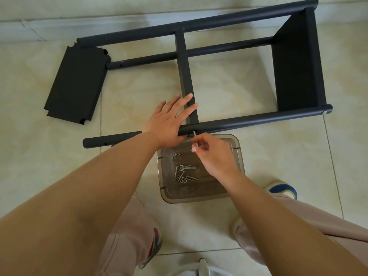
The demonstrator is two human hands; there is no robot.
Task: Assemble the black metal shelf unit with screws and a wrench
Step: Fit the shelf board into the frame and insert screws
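The black metal shelf unit [239, 46] lies on its side on the tiled floor, with one shelf panel [296, 64] fixed at its right end and a middle panel [185, 72] seen edge-on. My left hand [169, 120] rests flat with straight fingers over the near pole [258, 120] and the middle panel's lower end. My right hand [211, 154] pinches a silver screw [195, 138] whose tip sits at a hole in the near pole. A loose black shelf panel [75, 84] lies flat at the left.
A clear plastic tray [237, 156] on the floor just under my right hand holds several screws, nuts and a flat silver wrench [187, 167]. My knees and shoes are at the bottom of the view. A wall base runs along the far side.
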